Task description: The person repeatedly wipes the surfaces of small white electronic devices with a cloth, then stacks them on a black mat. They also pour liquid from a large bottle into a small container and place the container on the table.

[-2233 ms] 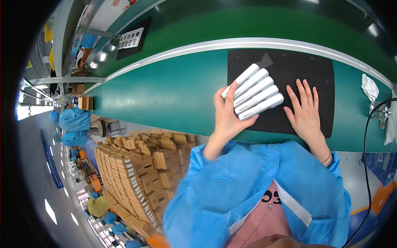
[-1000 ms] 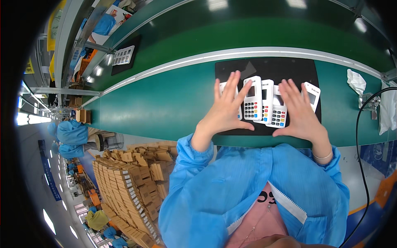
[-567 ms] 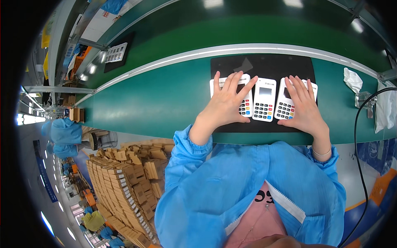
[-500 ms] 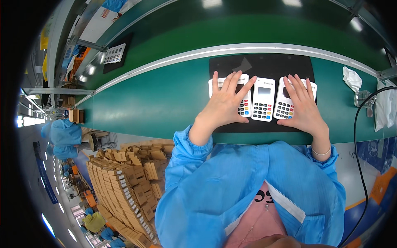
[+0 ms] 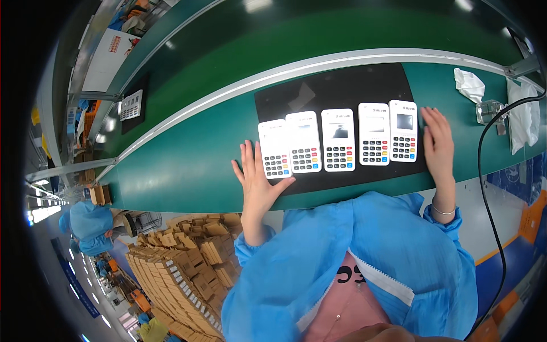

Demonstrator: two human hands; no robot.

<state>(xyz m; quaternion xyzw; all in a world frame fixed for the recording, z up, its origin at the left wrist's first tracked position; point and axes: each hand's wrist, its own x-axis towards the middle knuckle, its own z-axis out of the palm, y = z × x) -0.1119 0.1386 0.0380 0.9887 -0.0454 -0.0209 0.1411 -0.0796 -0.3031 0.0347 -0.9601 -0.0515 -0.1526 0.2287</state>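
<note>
Several white card payment terminals lie face up in a row on a black mat [image 5: 336, 85]. My left hand [image 5: 255, 185] is at the leftmost terminal [image 5: 273, 137], fingers spread along its left side and thumb by its bottom edge. That one sits against a second terminal [image 5: 303, 131]. A middle terminal [image 5: 338, 139] stands apart, with gaps on both sides. To its right, another terminal [image 5: 374, 131] lies close against the rightmost terminal [image 5: 403, 131]. My right hand [image 5: 439, 148] rests just right of that last one, fingers stretched out, holding nothing.
The mat lies on a green worktop [image 5: 182, 165] with a pale rail [image 5: 273, 75] behind. At the right are a white crumpled bag [image 5: 469, 84], a clear plastic holder [image 5: 490, 111] and a black cable [image 5: 484, 165]. Stacked cardboard boxes [image 5: 176, 268] and a person in blue [image 5: 90, 222] are at left.
My hands have moved apart, left and right, off the tops of the terminals. The outer terminals, partly covered before, now show as a pair on each side of the middle one.
</note>
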